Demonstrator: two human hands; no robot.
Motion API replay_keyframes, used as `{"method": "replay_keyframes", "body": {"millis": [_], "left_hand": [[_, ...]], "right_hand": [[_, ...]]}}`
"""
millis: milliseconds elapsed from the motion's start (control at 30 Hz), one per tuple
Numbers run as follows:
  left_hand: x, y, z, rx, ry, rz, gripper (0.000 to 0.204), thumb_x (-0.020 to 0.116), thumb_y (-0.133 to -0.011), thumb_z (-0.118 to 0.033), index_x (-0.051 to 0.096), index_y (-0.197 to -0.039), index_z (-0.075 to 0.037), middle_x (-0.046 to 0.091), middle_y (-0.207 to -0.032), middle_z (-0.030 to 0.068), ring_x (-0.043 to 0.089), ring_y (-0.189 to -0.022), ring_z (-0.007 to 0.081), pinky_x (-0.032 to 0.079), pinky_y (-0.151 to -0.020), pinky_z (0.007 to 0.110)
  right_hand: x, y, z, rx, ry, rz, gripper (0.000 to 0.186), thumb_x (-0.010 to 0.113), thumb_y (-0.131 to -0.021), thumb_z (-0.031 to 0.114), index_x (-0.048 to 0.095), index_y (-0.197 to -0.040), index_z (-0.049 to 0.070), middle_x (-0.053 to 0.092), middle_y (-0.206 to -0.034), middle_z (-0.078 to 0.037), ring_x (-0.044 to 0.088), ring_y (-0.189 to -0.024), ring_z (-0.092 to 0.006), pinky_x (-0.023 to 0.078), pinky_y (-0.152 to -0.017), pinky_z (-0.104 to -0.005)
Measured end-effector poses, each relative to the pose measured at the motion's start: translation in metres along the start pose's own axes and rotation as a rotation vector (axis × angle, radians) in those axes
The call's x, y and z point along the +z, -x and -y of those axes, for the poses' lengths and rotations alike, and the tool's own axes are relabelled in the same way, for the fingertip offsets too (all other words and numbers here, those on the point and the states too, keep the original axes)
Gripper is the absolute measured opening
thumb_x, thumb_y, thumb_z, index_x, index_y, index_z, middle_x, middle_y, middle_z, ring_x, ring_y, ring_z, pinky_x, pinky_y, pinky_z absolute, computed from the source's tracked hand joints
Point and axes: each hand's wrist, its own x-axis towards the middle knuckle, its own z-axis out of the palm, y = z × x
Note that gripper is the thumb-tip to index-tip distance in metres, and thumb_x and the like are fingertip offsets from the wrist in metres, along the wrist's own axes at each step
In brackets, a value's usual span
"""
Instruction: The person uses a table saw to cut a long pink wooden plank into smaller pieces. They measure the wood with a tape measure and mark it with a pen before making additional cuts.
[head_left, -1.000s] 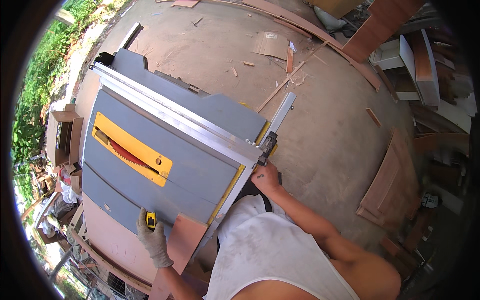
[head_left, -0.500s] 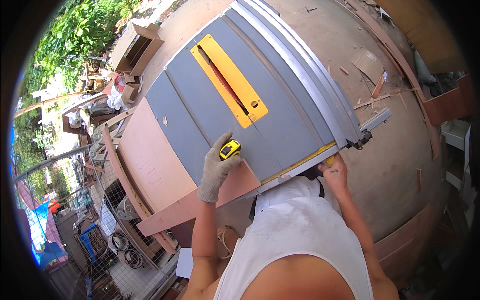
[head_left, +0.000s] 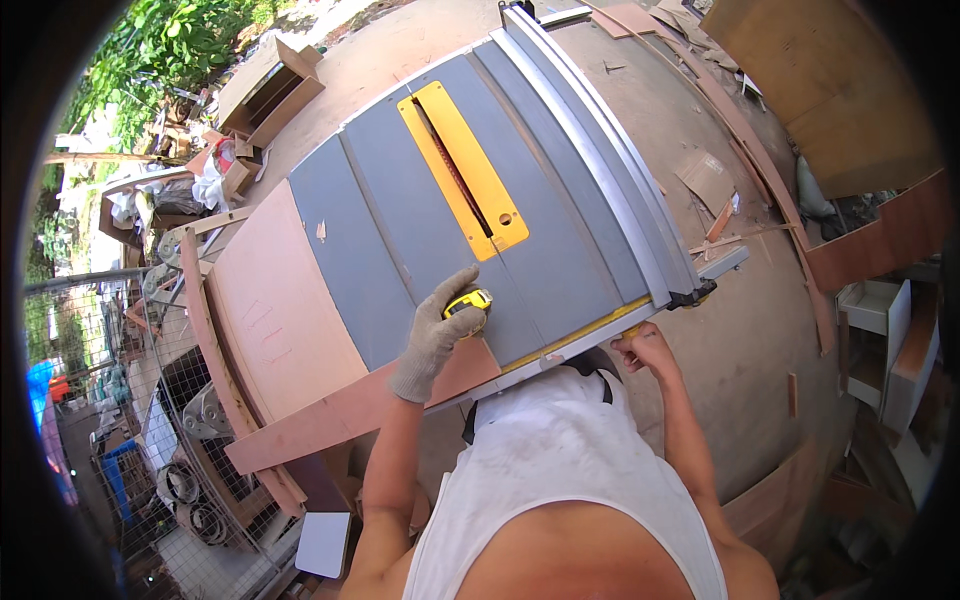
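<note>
A grey table saw (head_left: 560, 230) stands before me, with a yellow insert (head_left: 475, 165) around the dark slot where its blade shows. My left hand (head_left: 425, 345), in a grey work glove, is closed around a yellow and black tape measure (head_left: 466, 303) above the saw top, over the end of a narrow reddish wooden strip (head_left: 340, 415). At the front rail (head_left: 550, 362), below its yellow scale, my bare right hand (head_left: 648, 348) is closed on a small yellow lever (head_left: 632, 331), mostly hidden by the fingers. A long silver fence (head_left: 600, 140) crosses the table's right side.
A pale wooden panel (head_left: 265, 290) extends the table on the left. A wire mesh fence (head_left: 150, 370) and a cardboard box (head_left: 270, 90) stand beyond it. To the right are wood scraps, a cardboard piece (head_left: 706, 182) and white drawers (head_left: 875, 310).
The view has shifted, so the saw sits further left and lower. The right hand's fingers are more curled at the lever. The left hand still holds the tape measure.
</note>
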Motion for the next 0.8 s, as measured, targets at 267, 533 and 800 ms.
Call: {"method": "replay_keyframes", "body": {"millis": [267,533,800], "left_hand": [[0.04,0.034,-0.04,0.29,-0.667,0.238,0.07,0.076,-0.076,-0.029,0.047,-0.133,-0.001,0.062,-0.103,0.015,0.063,-0.095,0.0278,0.049,-0.085,0.035],[0.017,0.012,-0.026,0.191,-0.637,0.153,0.071,0.074,-0.079,-0.035,0.046,-0.133,0.0,0.062,-0.106,0.0152,0.064,-0.096,0.0273,0.05,-0.083,0.038],[-0.009,0.009,-0.032,0.288,-0.983,0.047,0.053,0.07,-0.082,-0.028,0.054,-0.127,-0.007,0.062,-0.099,0.0111,0.064,-0.087,0.028,0.051,-0.078,0.037]], "right_hand": [[0.07,0.095,0.116,-0.412,-0.324,0.353,0.03,0.065,-0.09,0.023,0.062,-0.103,-0.004,0.066,-0.081,-0.008,0.058,-0.057,-0.0093,0.047,-0.049,-0.022],[0.105,0.062,0.154,-0.321,-0.263,0.429,0.028,0.069,-0.084,0.012,0.054,-0.102,-0.004,0.061,-0.081,-0.007,0.055,-0.055,-0.0105,0.046,-0.048,-0.0229],[0.104,0.028,0.183,-0.222,-0.377,0.679,0.027,0.066,-0.08,0.0,0.051,-0.103,-0.005,0.058,-0.08,-0.008,0.056,-0.066,-0.0098,0.048,-0.051,-0.0244]]}}
